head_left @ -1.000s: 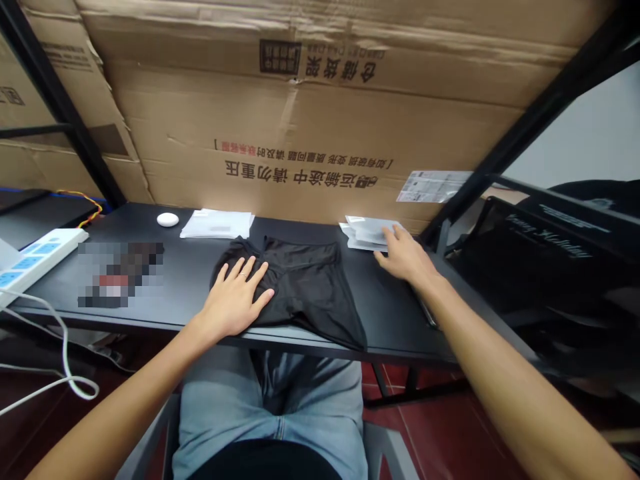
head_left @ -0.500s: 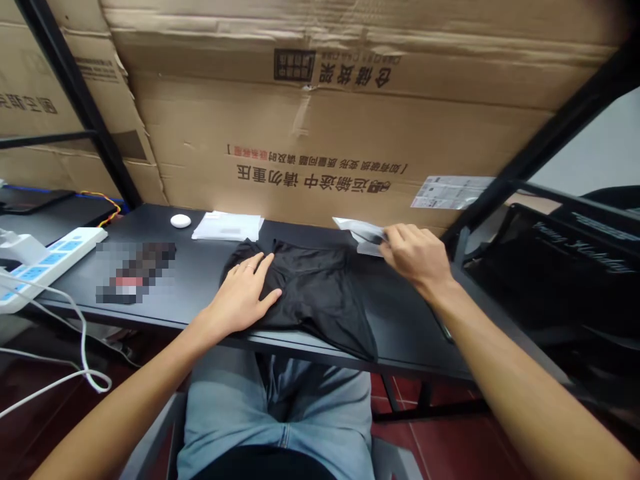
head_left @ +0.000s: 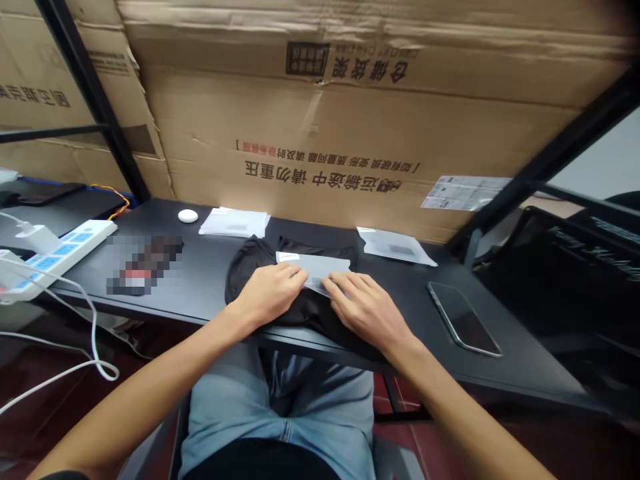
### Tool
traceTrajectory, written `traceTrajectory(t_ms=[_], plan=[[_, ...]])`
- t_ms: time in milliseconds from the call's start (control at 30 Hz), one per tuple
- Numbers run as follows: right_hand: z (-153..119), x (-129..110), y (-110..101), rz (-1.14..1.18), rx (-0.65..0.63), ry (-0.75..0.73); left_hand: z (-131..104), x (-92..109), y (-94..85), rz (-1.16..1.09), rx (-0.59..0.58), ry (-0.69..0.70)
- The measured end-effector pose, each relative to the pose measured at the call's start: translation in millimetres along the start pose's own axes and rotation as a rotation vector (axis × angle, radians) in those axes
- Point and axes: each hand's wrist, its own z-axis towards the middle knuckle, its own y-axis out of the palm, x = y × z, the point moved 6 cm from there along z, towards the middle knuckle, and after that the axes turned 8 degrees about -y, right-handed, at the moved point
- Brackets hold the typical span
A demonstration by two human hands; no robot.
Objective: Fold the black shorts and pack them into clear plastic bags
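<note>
A translucent white plastic pouch (head_left: 320, 267) with a small pale label at its upper left lies over the black garment (head_left: 245, 267), which is spread on the desk. My left hand (head_left: 273, 291) is closed on the pouch's lower left part, thumb and fingers pinched at its edge. At the lower right edge, my right hand (head_left: 369, 308) has its fingers bent and closed on the same pouch. Both hands hide much of the garment's middle and front.
Similar pouches lie behind, a stack (head_left: 234, 223) left and another pouch (head_left: 397, 247) right. A phone (head_left: 465, 320) rests on the right of the desk (head_left: 200, 267). A white round object (head_left: 188, 216), a pixelated item (head_left: 145, 267) and a power strip (head_left: 65, 253) are leftward. Cardboard (head_left: 325, 120) stands behind.
My right hand has brought a pouch from the back right to over the garment. My left hand has gone from lying flat on the garment to gripping the pouch. The phone now shows.
</note>
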Motion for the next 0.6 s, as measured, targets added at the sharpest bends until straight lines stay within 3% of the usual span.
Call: traceTrajectory(t_ms=[200,367,500,600], plan=[[-58,29,-3,0.081,0.072,0.158,-2,4,-17.0,-0.097,0.032,0.015],[-68,35,-1,0.111,0.184,0.285,24,55,-26.8,-0.084,0.092,0.168],[-73,37,-2,0.210,0.302,0.333,47,95,-11.5,-0.043,0.104,0.241],[-81,42,0,0.284,0.353,0.375,55,110,1.9,-0.036,0.125,0.255]])
